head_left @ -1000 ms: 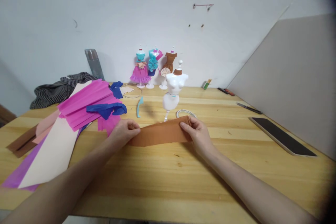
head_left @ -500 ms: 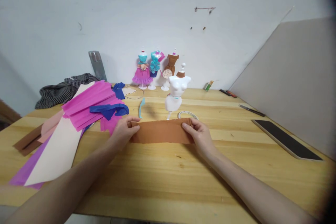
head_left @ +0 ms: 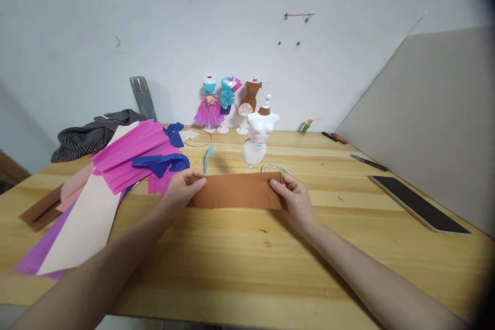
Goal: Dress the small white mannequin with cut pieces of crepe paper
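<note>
A brown strip of crepe paper (head_left: 237, 191) is stretched level between my hands, above the wooden table. My left hand (head_left: 181, 188) pinches its left end between thumb and fingers. On the opposite end, my right hand (head_left: 296, 198) grips with the thumb in front. Just behind the strip stands a small white mannequin (head_left: 263, 129), upright, with a brown band round its neck and a thin band at the waist; the strip hides its base. A roll of white tape (head_left: 275, 168) lies beside the mannequin, partly covered by the strip.
Pink crepe paper (head_left: 127, 152), blue scraps and cream sheets pile up at left, near a striped cloth (head_left: 96, 134) and a bottle (head_left: 143, 98). Several dressed mannequins (head_left: 209, 108) stand by the wall. At right lie a dark tablet-like slab (head_left: 417, 203) and a thin dark tool (head_left: 369, 162).
The strip and both hands have shifted very slightly upward in view. Both ends are still held; the camera view has moved a little.
</note>
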The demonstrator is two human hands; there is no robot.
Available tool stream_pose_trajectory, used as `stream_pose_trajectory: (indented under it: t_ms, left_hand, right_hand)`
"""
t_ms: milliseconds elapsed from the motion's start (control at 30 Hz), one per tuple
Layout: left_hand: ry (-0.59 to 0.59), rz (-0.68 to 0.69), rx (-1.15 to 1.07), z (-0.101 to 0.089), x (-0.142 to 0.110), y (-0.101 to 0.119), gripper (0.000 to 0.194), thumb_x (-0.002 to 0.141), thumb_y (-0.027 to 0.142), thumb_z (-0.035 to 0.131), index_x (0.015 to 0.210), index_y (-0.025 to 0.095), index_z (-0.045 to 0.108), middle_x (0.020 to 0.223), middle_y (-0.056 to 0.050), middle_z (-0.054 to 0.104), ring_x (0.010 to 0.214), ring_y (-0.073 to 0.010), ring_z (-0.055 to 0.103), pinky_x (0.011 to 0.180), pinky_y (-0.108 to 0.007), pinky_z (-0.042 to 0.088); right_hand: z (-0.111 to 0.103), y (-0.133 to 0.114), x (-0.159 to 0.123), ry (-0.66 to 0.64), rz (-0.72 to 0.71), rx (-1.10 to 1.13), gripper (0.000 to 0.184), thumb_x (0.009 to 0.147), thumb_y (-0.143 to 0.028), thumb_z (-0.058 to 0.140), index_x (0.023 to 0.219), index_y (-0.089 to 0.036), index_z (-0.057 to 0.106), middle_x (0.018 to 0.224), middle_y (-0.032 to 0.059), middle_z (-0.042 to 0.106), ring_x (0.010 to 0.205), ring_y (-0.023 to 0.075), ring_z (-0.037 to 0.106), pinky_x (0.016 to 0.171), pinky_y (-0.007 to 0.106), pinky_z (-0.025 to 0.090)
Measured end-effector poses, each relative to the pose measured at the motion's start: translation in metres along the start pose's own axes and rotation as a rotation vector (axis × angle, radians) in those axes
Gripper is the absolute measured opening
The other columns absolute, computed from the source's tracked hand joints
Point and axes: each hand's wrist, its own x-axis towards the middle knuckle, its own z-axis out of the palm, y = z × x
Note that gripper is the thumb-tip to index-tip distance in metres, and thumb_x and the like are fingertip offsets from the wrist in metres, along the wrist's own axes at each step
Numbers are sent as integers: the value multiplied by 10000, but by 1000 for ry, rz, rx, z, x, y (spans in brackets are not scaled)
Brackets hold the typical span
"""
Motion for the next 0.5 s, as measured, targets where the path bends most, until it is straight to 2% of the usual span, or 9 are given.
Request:
stream_pose_trajectory:
  t_ms: [67,133,267,333,400,500]
  left_hand:
    - [-75,-33,24,1,0,-1,442,600,375,716,979,155,654,687,12,604,633,-144,540,555,-235,372]
    - [-180,-65,43,3,1,-3,497,567,343,735,1018,157,637,680,22,600,625,-143,540,548,-234,372]
    - [-328,-51,158,7,2,-10,240,573,277,696,765,150,628,548,61,489,533,-106,449,503,-219,301]
    - [-333,24,243,8,2,-13,119,617,245,651,668,154,595,506,77,414,504,-90,384,500,-220,272]
    - [-287,139,309,9,2,-16,53,653,193,603,636,160,565,512,77,404,516,-90,373,522,-224,279]
    - [-200,273,365,10,1,-19,59,692,136,537,646,171,528,566,58,454,576,-108,421,569,-235,315]
  right_hand:
    - [0,1,-2,-1,-24,-21,224,642,-389,784,752,-224,679,674,10,664,585,193,584,595,341,487]
    - [1,3,-5,-20,-57,-66,224,664,-390,771,760,-213,673,680,8,652,598,181,578,596,320,484]
    - [2,6,-12,-71,-151,-196,232,720,-398,724,707,-187,626,636,-5,586,584,142,531,556,258,440]
    - [2,6,-14,-71,-226,-291,241,749,-387,694,662,-183,598,592,-17,539,555,125,494,522,236,408]
    - [3,3,-17,-84,-302,-417,215,781,-362,658,674,-180,615,573,-19,531,540,120,484,501,227,392]
    - [6,-2,-22,-155,-425,-609,152,828,-293,596,763,-178,672,610,-4,610,542,125,534,498,225,412]
